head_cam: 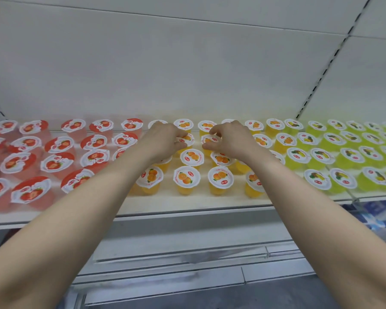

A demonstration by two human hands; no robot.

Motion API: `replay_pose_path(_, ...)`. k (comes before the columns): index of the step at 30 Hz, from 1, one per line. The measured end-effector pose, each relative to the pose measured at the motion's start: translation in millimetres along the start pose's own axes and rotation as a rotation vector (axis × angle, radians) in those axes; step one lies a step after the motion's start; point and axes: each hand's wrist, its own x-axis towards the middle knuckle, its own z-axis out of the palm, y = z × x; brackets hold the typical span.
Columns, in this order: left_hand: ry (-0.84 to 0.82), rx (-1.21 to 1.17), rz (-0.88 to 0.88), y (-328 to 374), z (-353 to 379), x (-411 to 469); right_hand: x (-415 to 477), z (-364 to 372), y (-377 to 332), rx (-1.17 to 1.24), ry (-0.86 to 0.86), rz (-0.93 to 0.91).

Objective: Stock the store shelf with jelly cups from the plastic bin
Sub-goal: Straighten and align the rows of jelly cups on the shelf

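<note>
The white store shelf [187, 204] carries rows of jelly cups: red strawberry cups [58, 162] on the left, orange cups [186, 178] in the middle, green-yellow pineapple cups [318, 179] on the right. Both my arms reach over the orange rows. My left hand [163, 139] pinches the lid rim of an orange cup [187, 139] in the second row from the back. My right hand [231, 139] grips the neighbouring orange cup [208, 139] the same way. The plastic bin is not in view.
The shelf's white back panel [187, 74] rises behind the cups, with a slotted upright [321, 79] at the right. A bare strip of shelf lies in front of the orange cups. Lower shelf edges [187, 259] and blue packages [374, 217] sit below.
</note>
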Motion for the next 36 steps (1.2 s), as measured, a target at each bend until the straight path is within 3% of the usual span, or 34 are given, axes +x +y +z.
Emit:
replay_pose_path(7,0.212,-0.044,0.073,4.9,-7.1,-34.7,-43.3,-11.7,2.4,0.153,0.237,-0.039)
replay_pose_path(11,0.227,-0.044,0.128,11.9,-3.6,-64.7,-80.3,-12.1,-3.7,0.157,0.271,-0.054)
replay_pose_path(16,0.114,0.084,0.074,28.7,5.8,-92.0,-115.6,-7.2,-11.5,0.027,0.226,-0.115)
replay_pose_path(22,0.123,0.186,0.01,50.8,8.7,-108.0,-126.0,-6.8,-16.4,-0.192,0.159,-0.147)
replay_pose_path(36,0.234,0.106,-0.046,62.3,18.8,-113.3,-132.2,-13.8,-0.1,-0.019,0.095,-0.149)
